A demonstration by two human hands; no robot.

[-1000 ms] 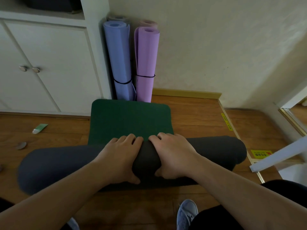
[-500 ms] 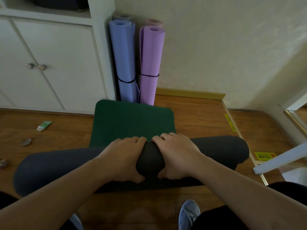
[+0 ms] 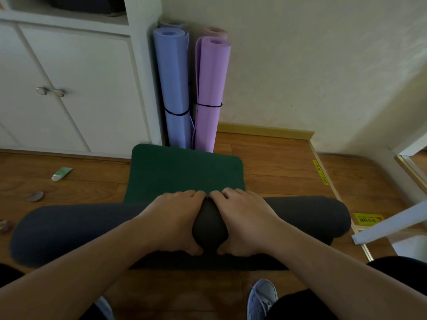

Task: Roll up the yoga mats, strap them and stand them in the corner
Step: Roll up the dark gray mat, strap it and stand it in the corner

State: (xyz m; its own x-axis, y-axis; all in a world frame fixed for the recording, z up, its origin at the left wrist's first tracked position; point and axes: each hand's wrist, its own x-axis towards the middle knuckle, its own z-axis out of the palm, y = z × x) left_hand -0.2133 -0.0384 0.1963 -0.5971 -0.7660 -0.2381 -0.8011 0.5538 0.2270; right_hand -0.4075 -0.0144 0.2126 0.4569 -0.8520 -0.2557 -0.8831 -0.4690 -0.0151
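A dark grey roll [image 3: 69, 229] of a yoga mat lies across the floor, with its green unrolled end [image 3: 184, 169] stretching toward the corner. My left hand [image 3: 172, 221] and my right hand [image 3: 245, 221] sit side by side on the roll's middle, fingers curled over the far side and thumbs hooked under the near side. In the corner stand a blue rolled mat [image 3: 174, 88] and a purple rolled mat [image 3: 211, 93], each bound by a thin black strap. Two more rolls peek out behind them.
A white cabinet [image 3: 76, 93] with two round knobs fills the left wall. A small green tube [image 3: 62, 173] and a flat brownish object [image 3: 35, 196] lie on the wood floor at left. A white bar [image 3: 390, 227] slants in at right above a yellow sticker [image 3: 367, 220]. My shoe [image 3: 262, 296] shows below.
The roll has advanced a little toward the corner and the green flat part has shortened. Both hands keep their grip, now closer together.
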